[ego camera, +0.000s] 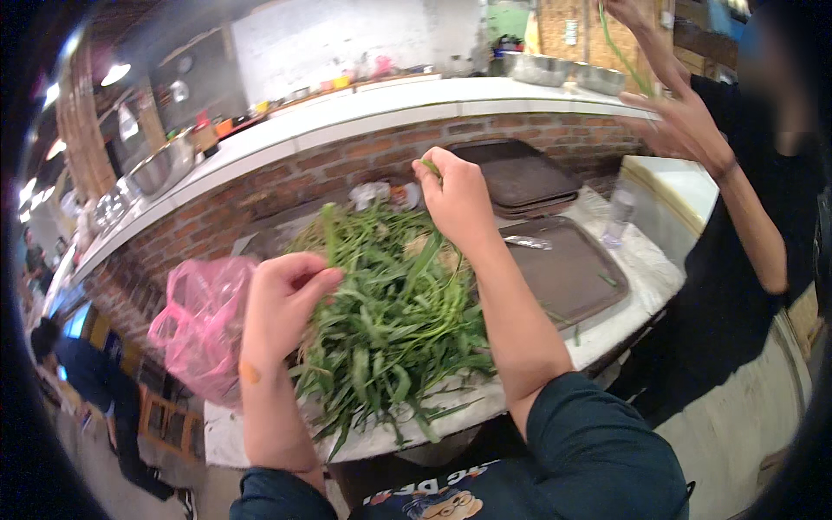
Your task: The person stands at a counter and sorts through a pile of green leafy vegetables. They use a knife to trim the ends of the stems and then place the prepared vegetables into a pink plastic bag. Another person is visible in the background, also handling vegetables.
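A big heap of leafy green vegetables (383,325), probably water spinach, lies before me on a white-topped table (481,416). My right hand (458,195) is raised over the heap's far side, its fingers closed on a green stalk (426,260) whose long leaves hang below the fist. At the heap's left side, my left hand (289,296) pinches the lower end of a short, pale green stem (329,231) between thumb and fingers; blur softens this contact. Just beyond my left wrist stands a pink plastic bag (205,325).
Brown trays (565,273) lie to the right, near a clear bottle (617,218). A brick wall (312,166) with a white counter (403,104) borders the table's back. At the right, a person in black (728,260) holds a green stalk (617,52). Another person (97,377) bends at far left.
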`<state>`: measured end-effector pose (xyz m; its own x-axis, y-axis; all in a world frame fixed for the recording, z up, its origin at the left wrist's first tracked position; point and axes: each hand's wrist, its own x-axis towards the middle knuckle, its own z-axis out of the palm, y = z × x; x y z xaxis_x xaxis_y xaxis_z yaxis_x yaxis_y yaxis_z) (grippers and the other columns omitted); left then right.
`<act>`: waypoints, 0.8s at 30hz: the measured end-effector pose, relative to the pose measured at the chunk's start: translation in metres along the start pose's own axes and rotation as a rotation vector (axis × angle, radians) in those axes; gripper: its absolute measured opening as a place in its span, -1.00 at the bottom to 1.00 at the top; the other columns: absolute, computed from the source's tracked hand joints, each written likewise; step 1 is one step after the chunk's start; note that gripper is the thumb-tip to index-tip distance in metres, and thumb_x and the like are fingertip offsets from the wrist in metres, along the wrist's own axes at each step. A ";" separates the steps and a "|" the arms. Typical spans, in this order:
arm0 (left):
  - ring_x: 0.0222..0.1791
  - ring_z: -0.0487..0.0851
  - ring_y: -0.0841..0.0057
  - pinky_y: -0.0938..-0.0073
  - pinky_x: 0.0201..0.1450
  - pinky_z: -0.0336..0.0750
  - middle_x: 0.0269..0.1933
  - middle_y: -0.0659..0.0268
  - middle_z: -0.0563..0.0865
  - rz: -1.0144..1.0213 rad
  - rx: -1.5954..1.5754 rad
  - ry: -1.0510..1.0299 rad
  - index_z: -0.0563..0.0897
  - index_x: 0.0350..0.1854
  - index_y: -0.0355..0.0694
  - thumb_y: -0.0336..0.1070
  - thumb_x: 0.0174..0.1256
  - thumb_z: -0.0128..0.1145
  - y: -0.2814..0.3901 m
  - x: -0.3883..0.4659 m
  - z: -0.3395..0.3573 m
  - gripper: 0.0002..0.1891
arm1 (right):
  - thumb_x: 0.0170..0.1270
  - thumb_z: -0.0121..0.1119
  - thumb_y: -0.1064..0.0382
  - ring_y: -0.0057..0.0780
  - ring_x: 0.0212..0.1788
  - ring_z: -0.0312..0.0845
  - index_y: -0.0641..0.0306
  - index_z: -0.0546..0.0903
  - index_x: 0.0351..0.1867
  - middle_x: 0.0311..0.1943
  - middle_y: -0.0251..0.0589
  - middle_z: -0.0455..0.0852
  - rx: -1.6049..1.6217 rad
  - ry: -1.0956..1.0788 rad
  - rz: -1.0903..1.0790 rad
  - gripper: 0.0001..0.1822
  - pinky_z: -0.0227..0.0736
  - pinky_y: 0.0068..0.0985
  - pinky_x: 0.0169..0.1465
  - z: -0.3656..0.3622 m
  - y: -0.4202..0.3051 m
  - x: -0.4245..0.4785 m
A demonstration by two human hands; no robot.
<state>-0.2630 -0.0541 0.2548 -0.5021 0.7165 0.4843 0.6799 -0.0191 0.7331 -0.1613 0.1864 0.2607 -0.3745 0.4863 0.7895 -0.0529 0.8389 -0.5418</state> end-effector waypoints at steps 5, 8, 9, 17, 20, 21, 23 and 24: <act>-0.48 0.61 0.80 0.73 -0.43 0.43 -0.45 0.44 0.71 -0.017 -0.164 0.088 0.69 -0.27 -0.37 -0.40 0.35 0.34 -0.012 0.004 0.002 -0.87 | 0.48 0.18 0.12 -0.30 -0.45 0.64 0.39 0.64 -0.21 -0.50 -0.03 0.71 -0.006 -0.019 -0.011 -0.70 0.49 -0.33 -0.26 -0.018 -0.002 0.002; -0.49 0.61 0.79 0.73 -0.44 0.43 -0.47 0.44 0.69 -0.048 -0.205 0.077 0.67 -0.21 -0.36 -0.39 0.40 0.30 -0.009 0.003 0.003 -0.88 | 0.49 0.15 0.17 -0.35 -0.49 0.63 0.36 0.65 -0.26 -0.56 -0.15 0.71 0.105 -0.151 0.021 -0.74 0.50 -0.36 -0.29 -0.016 -0.012 -0.002; -0.50 0.62 0.78 0.73 -0.45 0.44 -0.47 0.44 0.69 -0.068 -0.218 0.080 0.67 -0.20 -0.35 -0.38 0.41 0.28 -0.005 0.003 0.006 -0.88 | 0.47 0.16 0.19 -0.33 -0.48 0.65 0.36 0.64 -0.26 -0.57 -0.15 0.72 0.175 -0.146 0.014 -0.76 0.50 -0.37 -0.29 -0.013 -0.010 -0.002; -0.45 0.61 0.69 0.66 -0.41 0.48 -0.39 0.36 0.67 -0.100 -0.300 0.010 0.61 -0.06 -0.36 -0.38 0.52 0.07 -0.015 0.006 0.009 -0.85 | 0.46 0.16 0.19 0.17 -0.37 0.65 0.33 0.65 -0.17 -0.52 0.15 0.68 0.125 -0.151 0.013 -0.78 0.47 -0.09 -0.29 -0.014 -0.025 -0.009; -0.39 0.62 0.69 0.65 -0.37 0.50 -0.35 0.36 0.67 -0.136 -0.318 0.007 0.61 -0.04 -0.35 -0.43 0.50 0.04 -0.015 0.006 0.009 -0.85 | 0.46 0.16 0.16 0.11 -0.41 0.66 0.32 0.65 -0.17 -0.55 0.13 0.67 0.128 -0.138 0.046 -0.76 0.47 -0.09 -0.30 -0.011 -0.024 -0.008; -0.37 0.62 0.69 0.65 -0.36 0.50 -0.34 0.36 0.67 -0.143 -0.323 0.003 0.60 -0.03 -0.35 -0.44 0.49 0.04 -0.016 0.006 0.009 -0.85 | 0.46 0.17 0.15 0.10 -0.42 0.66 0.31 0.65 -0.17 -0.56 0.13 0.67 0.128 -0.140 0.070 -0.76 0.48 -0.09 -0.30 -0.012 -0.025 -0.008; -0.36 0.62 0.68 0.65 -0.34 0.51 -0.32 0.36 0.67 -0.141 -0.320 0.001 0.60 -0.02 -0.34 -0.45 0.48 0.04 -0.017 0.005 0.010 -0.85 | 0.46 0.17 0.14 0.11 -0.42 0.66 0.32 0.65 -0.17 -0.57 0.13 0.67 0.127 -0.141 0.079 -0.75 0.47 -0.08 -0.30 -0.014 -0.027 -0.008; -0.36 0.63 0.68 0.65 -0.34 0.52 -0.33 0.36 0.67 -0.133 -0.313 0.003 0.60 -0.02 -0.34 -0.45 0.48 0.04 -0.017 0.005 0.011 -0.85 | 0.46 0.17 0.15 0.12 -0.41 0.66 0.32 0.65 -0.18 -0.56 0.13 0.67 0.130 -0.149 0.090 -0.75 0.47 -0.07 -0.30 -0.014 -0.028 -0.008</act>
<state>-0.2713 -0.0426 0.2390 -0.5769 0.7252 0.3759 0.4119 -0.1390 0.9005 -0.1439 0.1624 0.2735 -0.5155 0.5080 0.6901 -0.1286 0.7504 -0.6484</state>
